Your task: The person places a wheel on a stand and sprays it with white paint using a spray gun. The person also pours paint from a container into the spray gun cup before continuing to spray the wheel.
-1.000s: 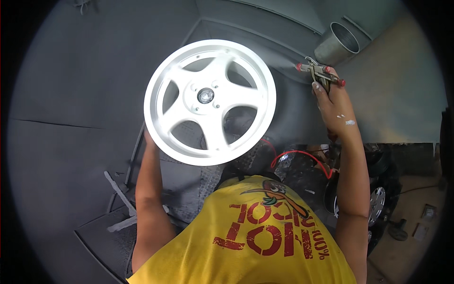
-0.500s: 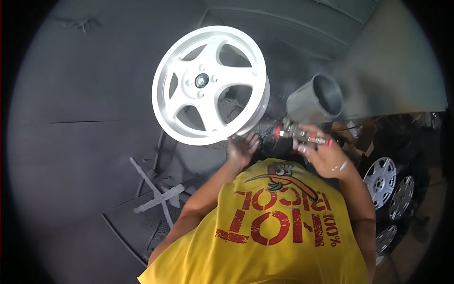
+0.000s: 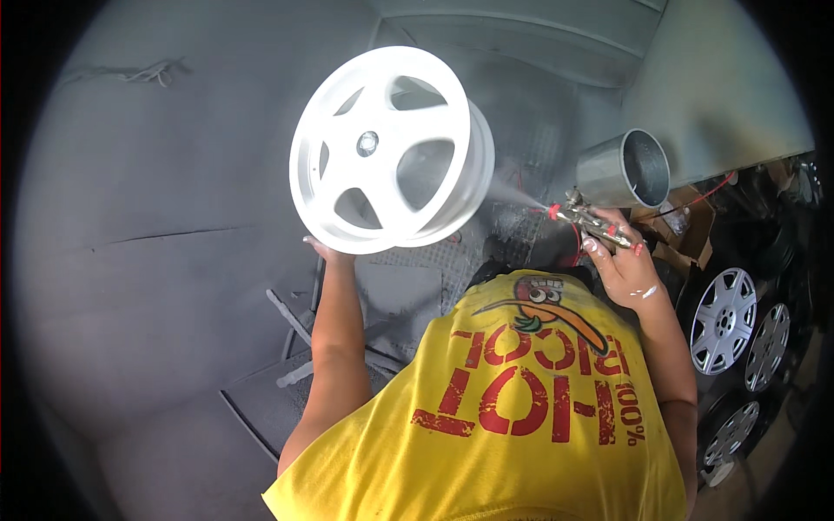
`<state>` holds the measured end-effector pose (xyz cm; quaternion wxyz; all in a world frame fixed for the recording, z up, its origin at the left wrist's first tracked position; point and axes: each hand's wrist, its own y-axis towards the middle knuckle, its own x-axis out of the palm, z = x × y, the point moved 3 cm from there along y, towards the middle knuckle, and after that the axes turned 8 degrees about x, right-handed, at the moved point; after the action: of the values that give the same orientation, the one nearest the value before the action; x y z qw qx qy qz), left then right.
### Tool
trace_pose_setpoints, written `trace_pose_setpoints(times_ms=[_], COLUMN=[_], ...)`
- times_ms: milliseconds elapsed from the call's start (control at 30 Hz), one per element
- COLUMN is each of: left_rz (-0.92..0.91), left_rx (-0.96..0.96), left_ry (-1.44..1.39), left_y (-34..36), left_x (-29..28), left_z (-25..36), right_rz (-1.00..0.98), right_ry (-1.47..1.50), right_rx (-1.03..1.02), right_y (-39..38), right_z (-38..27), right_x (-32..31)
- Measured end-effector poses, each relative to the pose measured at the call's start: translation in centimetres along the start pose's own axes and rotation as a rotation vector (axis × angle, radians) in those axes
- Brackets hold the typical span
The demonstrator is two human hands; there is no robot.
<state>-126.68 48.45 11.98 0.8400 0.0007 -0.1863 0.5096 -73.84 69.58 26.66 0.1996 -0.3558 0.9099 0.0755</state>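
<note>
A white five-spoke wheel rim (image 3: 378, 195) stands tilted at upper centre, its outer face toward me. My left hand (image 3: 328, 251) is at its lower left edge, and the rim covers most of the fingers, so I cannot make out whether they grip it. To the right, my right hand (image 3: 617, 271) is closed round a spray gun (image 3: 595, 227) with a metal cup (image 3: 608, 169) on top. A pale mist (image 3: 514, 193) streams from the nozzle toward the rim's right side. White smears mark the back of that hand.
A dusty metal stand (image 3: 291, 317) is at lower left, beside a grey wall (image 3: 174, 174). On the right, several silver wheels (image 3: 724, 321) stand near an open cardboard box (image 3: 686, 226). A red hose (image 3: 708, 193) runs past the box.
My left hand has moved left along the rim's underside. The rim has turned, showing more of its right side. The spray gun has shifted right, and mist now streams from it.
</note>
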Motion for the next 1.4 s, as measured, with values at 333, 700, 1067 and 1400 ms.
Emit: trace_pose_setpoints(times_ms=[333,700,1067,1400], left_rz=[0.063,0.070,0.072,0.102], left_rx=[-0.277,-0.351,-0.342,-0.355], left_ry=[-0.095,-0.154,-0.225,-0.268], left_y=[-0.9,-1.4,-3.1,-1.8], left_x=[2.0,-2.3,-6.8,-7.7], left_z=[-2.9,-3.4,-2.8,-4.0], right_rz=[0.106,0.221,0.299,0.430], right_ry=[0.011,-0.103,-0.255,0.026], right_rx=[0.144,0.137,0.121,0.183], right_y=[1.6,4.8,2.9,3.6], right_z=[-1.5,-3.2,-8.0,-6.0], right_x=[0.2,1.4,1.5,3.8])
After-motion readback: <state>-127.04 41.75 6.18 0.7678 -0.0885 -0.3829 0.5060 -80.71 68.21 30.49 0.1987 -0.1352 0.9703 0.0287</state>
